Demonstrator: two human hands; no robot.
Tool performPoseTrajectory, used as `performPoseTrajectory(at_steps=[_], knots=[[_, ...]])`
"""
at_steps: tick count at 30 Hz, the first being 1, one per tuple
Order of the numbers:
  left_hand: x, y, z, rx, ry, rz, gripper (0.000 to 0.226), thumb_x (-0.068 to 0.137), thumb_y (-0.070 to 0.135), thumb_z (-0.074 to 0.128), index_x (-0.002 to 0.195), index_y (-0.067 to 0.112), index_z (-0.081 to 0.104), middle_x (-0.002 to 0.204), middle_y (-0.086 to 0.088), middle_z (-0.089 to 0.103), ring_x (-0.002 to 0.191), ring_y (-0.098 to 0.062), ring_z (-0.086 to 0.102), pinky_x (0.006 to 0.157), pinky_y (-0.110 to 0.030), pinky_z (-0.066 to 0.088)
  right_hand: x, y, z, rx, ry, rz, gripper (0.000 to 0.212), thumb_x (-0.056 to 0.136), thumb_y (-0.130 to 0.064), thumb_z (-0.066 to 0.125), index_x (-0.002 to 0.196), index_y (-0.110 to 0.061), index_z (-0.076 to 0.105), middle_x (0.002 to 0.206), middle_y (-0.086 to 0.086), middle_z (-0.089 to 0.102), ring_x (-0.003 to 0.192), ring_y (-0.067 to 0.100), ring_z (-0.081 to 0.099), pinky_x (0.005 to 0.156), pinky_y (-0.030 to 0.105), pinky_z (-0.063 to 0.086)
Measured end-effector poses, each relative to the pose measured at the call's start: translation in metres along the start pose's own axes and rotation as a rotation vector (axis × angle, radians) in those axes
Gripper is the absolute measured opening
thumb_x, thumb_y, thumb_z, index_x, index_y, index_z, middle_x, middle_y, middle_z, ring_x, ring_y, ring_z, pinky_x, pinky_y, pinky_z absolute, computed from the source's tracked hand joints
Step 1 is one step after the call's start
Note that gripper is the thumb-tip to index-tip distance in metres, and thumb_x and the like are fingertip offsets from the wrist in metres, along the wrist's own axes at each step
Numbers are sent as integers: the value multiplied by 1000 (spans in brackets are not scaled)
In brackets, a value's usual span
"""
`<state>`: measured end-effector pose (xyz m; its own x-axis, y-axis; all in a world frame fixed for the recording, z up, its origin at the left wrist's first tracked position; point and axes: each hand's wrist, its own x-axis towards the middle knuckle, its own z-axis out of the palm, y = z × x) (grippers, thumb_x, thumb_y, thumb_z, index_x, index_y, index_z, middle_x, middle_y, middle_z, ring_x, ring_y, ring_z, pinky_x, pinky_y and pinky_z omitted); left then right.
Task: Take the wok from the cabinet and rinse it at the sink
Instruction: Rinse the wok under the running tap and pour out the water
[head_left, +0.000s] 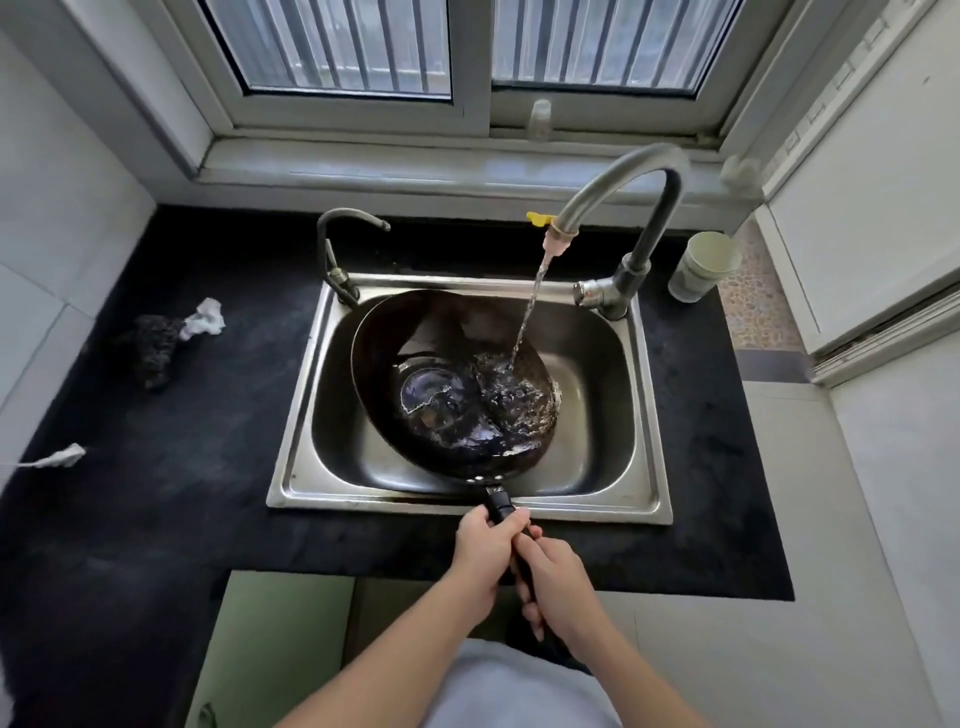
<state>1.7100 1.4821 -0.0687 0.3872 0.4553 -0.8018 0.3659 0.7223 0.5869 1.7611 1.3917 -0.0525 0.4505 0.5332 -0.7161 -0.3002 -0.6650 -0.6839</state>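
Inside the steel sink (389, 501), set in a black desk (182, 493), a dark wok (415, 338) lies tilted under the running tap (623, 171); water pools in it; left grip (485, 551) and right grip (558, 577) both curl tightly round its black handle (498, 503).

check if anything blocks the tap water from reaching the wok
Nothing visible does. The stream from the faucet falls straight into the wok, which lies in the sink. The left hand and right hand grip its handle.

A black wok (457, 374) is lying in a silver steel sink (467, 501), the bench (156, 493) showing black, a pale green cup (704, 265) standing far right.
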Motion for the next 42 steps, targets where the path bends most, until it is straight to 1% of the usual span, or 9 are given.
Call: performPoseTrajectory(at_steps=[8,11,15,22,26,31,36,39,42], knots=[[-6,5,2,-61,56,15,14,94,14,61,99,1,62,78,-9,72,68,-23,67,54,-29,47,1,-11,-5,-47,-50,-36,37,102,-27,45,71,-8,54,50,4,52,35,18,45,33,27,36],[-8,0,0,-76,46,8,15,93,14,63,100,1,63,78,-8,72,72,-24,67,59,-32,49,-4,-8,-6,-113,-48,-55,38,102,-29,45,73,-8,56,50,3,53,36,17,46,33,27,38],[-11,-13,3,-131,-21,-27,14,94,11,61,102,0,63,80,-11,69,75,-21,66,60,-29,53,-14,1,-10,-165,-17,-34,38,102,-29,45,73,-8,57,52,5,54,37,17,47,32,26,38],[-15,-15,24,-180,-193,-56,4,95,5,57,97,2,60,74,-9,64,63,-15,63,52,-22,52,-27,6,-24,-203,139,-9,38,101,-29,47,69,-11,53,54,5,55,36,16,48,33,25,38],[-12,-10,40,-232,-288,-103,7,96,7,57,90,5,60,71,-7,64,66,-17,61,61,-26,49,-26,2,-39,-395,246,-45,37,100,-33,47,68,-16,53,60,1,61,48,13,56,38,18,39],[-6,-7,51,-310,-390,-152,6,96,8,55,91,7,58,71,-4,61,66,-16,59,69,-30,45,-21,0,-51,-491,295,-80,30,100,-36,45,88,-17,63,72,-6,61,61,5,56,44,16,43],[-4,-9,51,-371,-447,-187,2,95,8,56,94,7,59,71,-5,60,69,-17,60,73,-32,46,-21,4,-51,-534,341,-95,35,100,-38,47,104,-11,68,81,-2,64,70,12,58,61,21,42],[-2,-11,48,-376,-461,-200,3,94,8,58,96,7,60,74,-6,61,72,-18,60,77,-33,46,-23,4,-49,-578,355,-107,37,101,-39,45,112,-11,67,78,-4,62,64,6,55,56,20,40],[1,-13,44,-409,-484,-213,8,94,5,57,101,4,58,79,-8,59,77,-20,59,81,-34,50,-26,5,-44,-559,360,-118,41,101,-39,44,126,-11,62,98,7,72,77,15,62,67,27,47]])
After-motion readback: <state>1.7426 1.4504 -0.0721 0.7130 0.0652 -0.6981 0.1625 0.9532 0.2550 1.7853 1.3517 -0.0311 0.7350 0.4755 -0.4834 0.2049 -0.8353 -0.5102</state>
